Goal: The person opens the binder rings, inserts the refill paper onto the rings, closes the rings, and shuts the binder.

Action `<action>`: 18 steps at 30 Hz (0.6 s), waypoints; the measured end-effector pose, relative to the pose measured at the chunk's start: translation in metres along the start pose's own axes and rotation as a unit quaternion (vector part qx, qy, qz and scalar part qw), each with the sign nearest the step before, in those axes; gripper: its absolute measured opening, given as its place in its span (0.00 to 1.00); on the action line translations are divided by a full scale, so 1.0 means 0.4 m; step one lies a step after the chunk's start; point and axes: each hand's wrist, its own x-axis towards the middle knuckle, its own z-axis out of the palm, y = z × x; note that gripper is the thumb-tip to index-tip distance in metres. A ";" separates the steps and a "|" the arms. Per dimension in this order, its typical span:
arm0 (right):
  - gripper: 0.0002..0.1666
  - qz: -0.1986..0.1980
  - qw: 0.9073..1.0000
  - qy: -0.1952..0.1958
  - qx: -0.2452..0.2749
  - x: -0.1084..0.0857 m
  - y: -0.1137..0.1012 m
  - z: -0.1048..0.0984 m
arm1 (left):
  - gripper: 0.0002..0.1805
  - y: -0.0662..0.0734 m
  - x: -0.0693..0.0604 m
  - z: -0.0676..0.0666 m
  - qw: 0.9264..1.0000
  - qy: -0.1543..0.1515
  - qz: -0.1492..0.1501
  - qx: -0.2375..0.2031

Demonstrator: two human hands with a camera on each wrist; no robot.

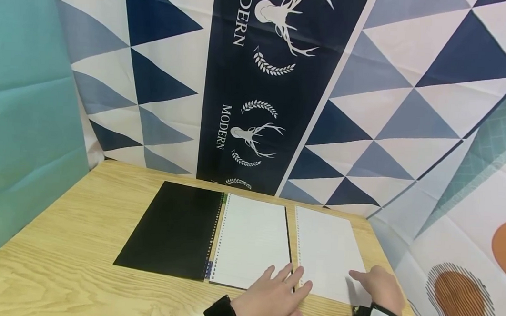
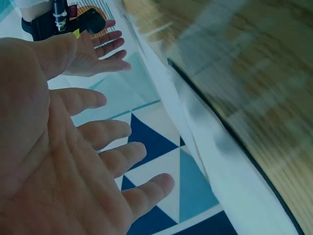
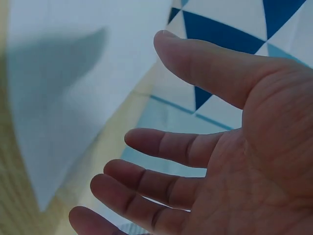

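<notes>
An open loose-leaf binder lies on the table, its black cover (image 1: 174, 228) to the left and a stack of white punched paper (image 1: 253, 239) to the right of the rings. Beside it is a separate white sheet (image 1: 327, 252) with holes along its left edge. My left hand (image 1: 273, 300) is spread over the near right corner of the paper stack and holds nothing; contact cannot be told. Near the sheet's lower right corner, my right hand (image 1: 381, 286) has its thumb extended over the paper. The right wrist view shows that hand's fingers (image 3: 161, 144) apart and empty.
The wooden table (image 1: 73, 220) meets a patterned cloth (image 1: 167, 82) at the back. A teal cloth (image 1: 27, 117) hangs at the left, and a white cloth with orange circles (image 1: 460, 293) drops along the right edge.
</notes>
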 end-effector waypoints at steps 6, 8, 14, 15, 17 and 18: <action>0.41 0.027 1.000 -0.011 0.001 0.015 0.019 0.021 | 0.31 0.004 0.013 0.022 1.000 -0.001 -0.008 -0.001; 0.42 0.033 0.999 -0.011 0.006 0.020 0.020 0.026 | 0.30 0.004 0.016 0.030 1.000 -0.002 -0.011 -0.001; 0.44 0.045 0.999 0.005 0.014 0.032 0.018 0.042 | 0.29 0.003 0.023 0.046 1.000 -0.025 -0.016 -0.005; 0.44 0.048 0.999 0.009 0.016 0.033 0.017 0.045 | 0.29 0.003 0.023 0.047 0.999 -0.029 -0.016 -0.006; 0.43 0.047 0.999 0.012 0.019 0.035 0.018 0.049 | 0.28 0.003 0.022 0.049 0.999 -0.036 -0.014 -0.005; 0.43 0.045 0.999 0.011 0.021 0.036 0.018 0.051 | 0.27 0.003 0.021 0.051 0.999 -0.039 -0.013 -0.003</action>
